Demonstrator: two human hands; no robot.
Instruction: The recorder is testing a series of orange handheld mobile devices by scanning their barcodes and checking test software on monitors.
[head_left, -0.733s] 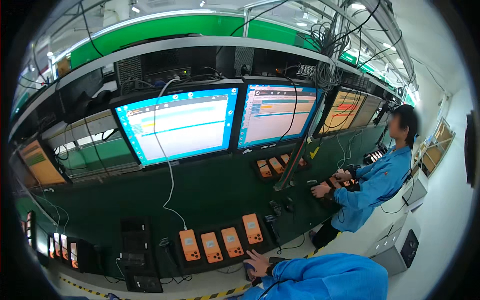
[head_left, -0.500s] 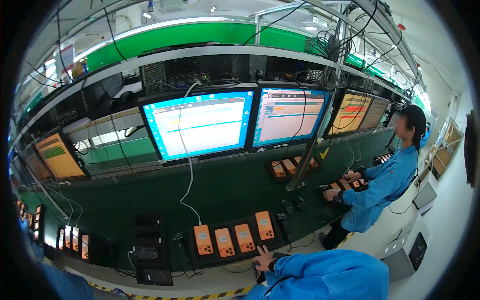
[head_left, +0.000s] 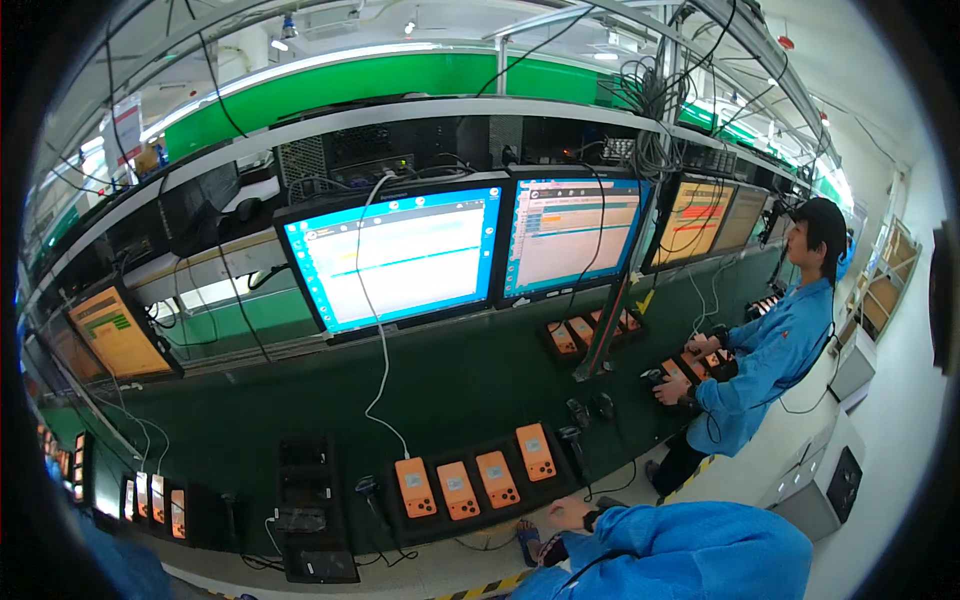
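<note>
Fingers of the right hand (head_left: 565, 517), low centre of the frame, curl loosely and grip nothing I can make out, just below the row of orange devices (head_left: 477, 480), where a stray sleeve might knock one loose; left hand unseen.

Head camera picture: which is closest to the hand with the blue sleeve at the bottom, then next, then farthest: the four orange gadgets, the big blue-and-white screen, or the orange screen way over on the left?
From the hand:
1. Four orange gadgets, just above it, in a black tray on the green bench.
2. Big blue-and-white screen, higher up, at the back of the bench.
3. Orange screen, far left, tilted.
</note>
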